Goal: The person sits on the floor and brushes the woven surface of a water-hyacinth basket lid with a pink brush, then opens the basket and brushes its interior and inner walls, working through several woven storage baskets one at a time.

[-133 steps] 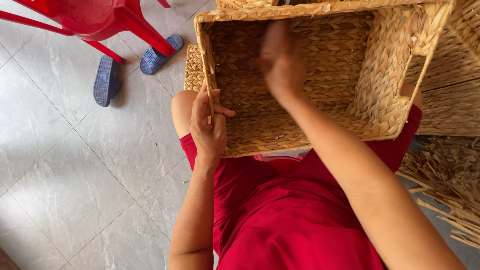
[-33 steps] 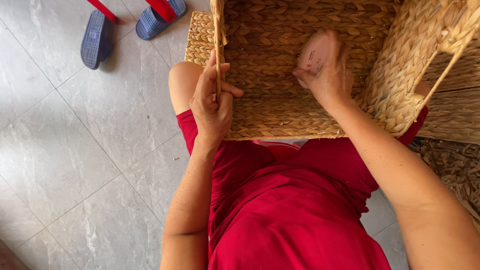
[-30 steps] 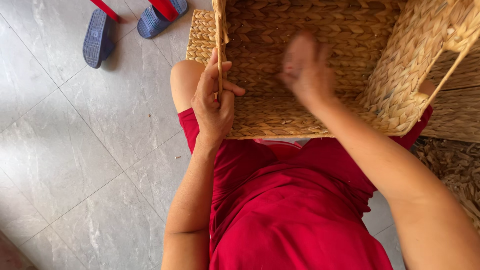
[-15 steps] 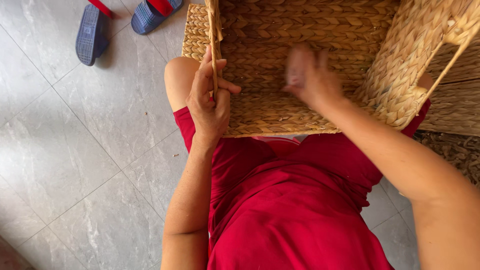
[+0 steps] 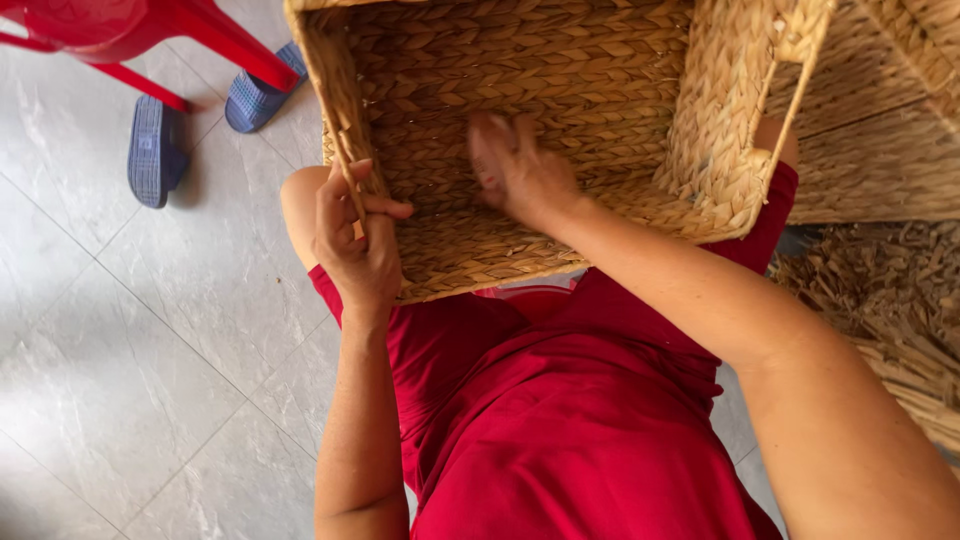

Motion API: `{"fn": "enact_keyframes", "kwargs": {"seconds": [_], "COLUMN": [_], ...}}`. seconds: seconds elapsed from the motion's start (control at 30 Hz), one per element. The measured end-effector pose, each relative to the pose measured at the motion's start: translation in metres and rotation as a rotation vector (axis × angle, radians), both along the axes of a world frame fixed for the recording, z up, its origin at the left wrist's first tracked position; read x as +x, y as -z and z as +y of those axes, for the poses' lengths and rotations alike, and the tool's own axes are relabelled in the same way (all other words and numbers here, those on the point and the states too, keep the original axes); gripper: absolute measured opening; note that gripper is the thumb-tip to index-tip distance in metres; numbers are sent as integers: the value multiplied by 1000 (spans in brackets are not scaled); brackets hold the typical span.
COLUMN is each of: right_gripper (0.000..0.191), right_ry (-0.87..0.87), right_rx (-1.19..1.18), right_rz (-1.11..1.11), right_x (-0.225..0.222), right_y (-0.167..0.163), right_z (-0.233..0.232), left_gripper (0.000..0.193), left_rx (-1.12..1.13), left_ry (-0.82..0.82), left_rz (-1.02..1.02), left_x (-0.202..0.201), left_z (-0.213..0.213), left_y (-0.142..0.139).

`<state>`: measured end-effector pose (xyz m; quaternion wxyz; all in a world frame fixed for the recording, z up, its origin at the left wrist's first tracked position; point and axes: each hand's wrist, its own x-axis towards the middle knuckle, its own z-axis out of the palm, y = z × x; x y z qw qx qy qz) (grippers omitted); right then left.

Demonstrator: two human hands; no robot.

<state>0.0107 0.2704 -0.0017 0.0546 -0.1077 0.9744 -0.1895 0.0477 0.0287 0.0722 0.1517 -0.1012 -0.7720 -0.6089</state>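
A rectangular woven straw basket rests tipped on my lap, its opening facing me. My left hand grips the basket's left rim near the lower corner, fingers wrapped over the edge. My right hand is inside the basket, palm pressed flat on the woven inner wall, fingers spread and holding nothing. I wear red clothing, and my bare knee shows under the basket's left corner.
A red plastic chair stands at the top left with two blue sandals beside it on the grey tiled floor. More woven baskets and loose dry straw lie to the right.
My right hand has slid left and down across the inside of the basket. The view has shifted so the basket sits further right. My left hand keeps its grip on the rim.
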Motion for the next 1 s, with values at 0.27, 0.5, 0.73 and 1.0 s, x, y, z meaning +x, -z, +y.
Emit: {"fn": "enact_keyframes", "kwargs": {"seconds": [0.27,0.5,0.73,1.0], "right_gripper": [108,81,109,113], "right_ry": [418,159,83,492], "right_rx": [200,-7,-140,-49], "right_rz": [-115,163,323,511], "right_x": [22,21,-20,-24], "right_y": [-32,-10,11,18], "right_z": [124,81,32,149], "left_gripper": [52,51,48,50], "left_rx": [-13,-50,-93,-58], "left_ry": [-4,-21,-58,-17], "left_rz": [6,-13,-52,1], "left_x": [2,-1,2,4], "left_z": [4,4,1,3], "left_y": [-9,-9,-12,-13]}}
